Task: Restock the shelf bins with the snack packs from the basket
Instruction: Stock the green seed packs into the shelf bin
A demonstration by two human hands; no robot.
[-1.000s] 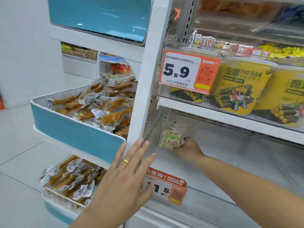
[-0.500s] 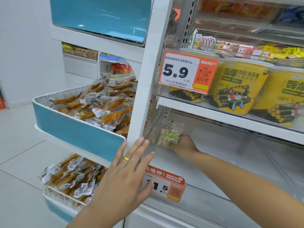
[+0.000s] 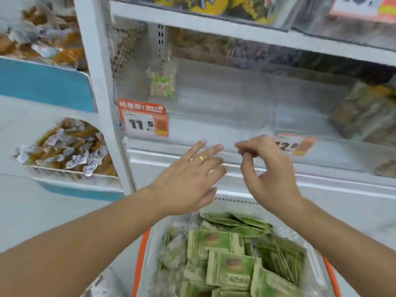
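In the lower centre of the frame, snack packs: a heap of green packs [image 3: 227, 262] fills the basket, lying flat and overlapping; the print on them is blurred.
Basket: orange-rimmed basket [image 3: 140, 260] with pale walls, at the bottom edge of the frame, below both hands and in front of the shelf.
Placed pack: one clear snack pack [image 3: 162, 81] of pale nuts stands upright in the shelf bin, left of centre in the upper half, close to the wire mesh side panel [image 3: 123, 48].
Shelf bin: a clear-fronted shelf bin [image 3: 225, 112] runs across the middle of the frame; apart from the one pack at its left and some brownish bags [image 3: 364, 112] at the far right, the rest of it shows bare.
Left hand: the left hand [image 3: 188, 181] hangs in the centre of the frame, above the basket, fingers straight and spread wide, holding nothing; a gold ring [image 3: 201, 159] sits on one finger.
Right hand: the right hand [image 3: 270, 170] is just right of the left one, apart from it, fingers loosely curled downward and holding nothing.
Price tags: an orange price tag [image 3: 145, 118] reading 11.5 hangs on the bin front at centre left; a second tag [image 3: 297, 144] is partly hidden behind the right hand.
Left side: blue-fronted bins [image 3: 42, 82] at the left edge hold orange-brown snack sticks [image 3: 66, 146].
Top: yellow tubs [image 3: 205, 3] stand on the shelf above.
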